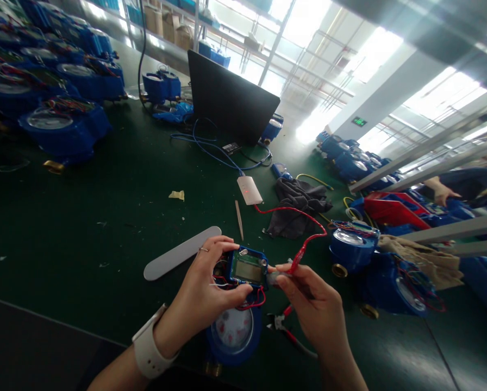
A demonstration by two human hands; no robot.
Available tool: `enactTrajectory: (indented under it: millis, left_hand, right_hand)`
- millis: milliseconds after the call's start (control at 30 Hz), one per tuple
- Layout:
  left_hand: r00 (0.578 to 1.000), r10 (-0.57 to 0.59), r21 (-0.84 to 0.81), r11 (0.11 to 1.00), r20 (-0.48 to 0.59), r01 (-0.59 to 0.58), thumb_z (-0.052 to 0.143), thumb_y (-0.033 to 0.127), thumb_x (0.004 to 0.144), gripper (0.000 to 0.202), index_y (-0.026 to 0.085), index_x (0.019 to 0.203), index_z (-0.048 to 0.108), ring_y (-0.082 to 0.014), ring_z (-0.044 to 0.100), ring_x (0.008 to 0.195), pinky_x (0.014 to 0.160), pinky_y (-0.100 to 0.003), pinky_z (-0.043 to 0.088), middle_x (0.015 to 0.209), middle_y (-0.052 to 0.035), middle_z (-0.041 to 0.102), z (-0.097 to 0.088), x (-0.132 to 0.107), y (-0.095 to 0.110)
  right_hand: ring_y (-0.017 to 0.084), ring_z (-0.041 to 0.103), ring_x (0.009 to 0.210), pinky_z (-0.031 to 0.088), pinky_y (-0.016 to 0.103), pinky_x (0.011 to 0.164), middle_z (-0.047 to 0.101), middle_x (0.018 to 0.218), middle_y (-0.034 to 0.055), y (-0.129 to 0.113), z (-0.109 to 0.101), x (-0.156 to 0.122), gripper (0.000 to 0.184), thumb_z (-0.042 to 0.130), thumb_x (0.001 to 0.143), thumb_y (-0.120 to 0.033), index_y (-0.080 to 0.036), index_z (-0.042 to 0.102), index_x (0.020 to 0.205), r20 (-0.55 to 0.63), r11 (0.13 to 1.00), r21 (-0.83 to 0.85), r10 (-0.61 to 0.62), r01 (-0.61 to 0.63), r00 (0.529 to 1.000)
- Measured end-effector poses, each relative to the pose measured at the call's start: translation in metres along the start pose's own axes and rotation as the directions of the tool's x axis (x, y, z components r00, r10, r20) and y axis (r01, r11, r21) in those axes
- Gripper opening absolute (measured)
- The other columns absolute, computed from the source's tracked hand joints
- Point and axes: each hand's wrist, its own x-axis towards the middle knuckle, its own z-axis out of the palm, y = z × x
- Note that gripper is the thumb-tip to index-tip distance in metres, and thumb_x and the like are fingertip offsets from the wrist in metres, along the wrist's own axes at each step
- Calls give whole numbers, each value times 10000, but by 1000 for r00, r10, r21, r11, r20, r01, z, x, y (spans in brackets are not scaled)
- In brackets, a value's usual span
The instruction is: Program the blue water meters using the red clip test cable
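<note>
My left hand (200, 282) grips a small blue-framed circuit board with a display (248, 270), thumb on the near edge and fingers on the far one. Loose red and white wires hang around it. Just below, a round blue water meter (232, 331) with a clear dial sits on the table. In my right hand (314, 298), thumb and fingers pinch a greyish connector (273, 277) against the right side of the board. From that connector a twisted red cable (304, 247) runs up to a white box (249, 190) with a red light. Whether the connector is seated I cannot tell.
Red-handled cutters (282, 323) lie beside my right hand. A grey flat bar (181, 253), wooden stick (239, 220) and dark cloth (294, 203) lie beyond. A laptop (231, 98) stands behind. Blue meters (60, 127) crowd the left; others (353, 244) stand right. Another person's hand (442, 191) shows far right.
</note>
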Motion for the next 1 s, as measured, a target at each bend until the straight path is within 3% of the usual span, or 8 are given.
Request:
enactTrajectory:
  millis: [167,433,1000]
  left_hand:
    - [1000,3,5,1000,2,-3,746,223,700,431,191,1101,591,-299,502,1245,1050,-509,406,1245,-111,537,0,-1,-1]
    - [1000,4,-2,1000,-2,-4,747,228,687,438,179,1096,599,-297,514,1225,1048,-502,407,1228,-113,544,0,0,-1]
    - [1000,2,-4,1000,1,-2,758,226,681,450,180,1098,598,-293,523,1216,1038,-490,421,1241,-111,539,0,1,-1]
  right_hand:
    - [159,754,718,618,214,611,795,901,7,1,-2,-2,111,696,863,-203,-271,752,930,11,1000,-31,4,-4,1000]
    - [109,754,725,603,146,656,793,870,-55,-1,0,0,197,698,846,-152,-321,751,930,7,1000,-11,-27,27,1000]
    - [113,762,753,608,148,676,798,893,-49,1,0,1,197,698,850,-154,-321,755,938,11,1000,17,-14,14,1000]
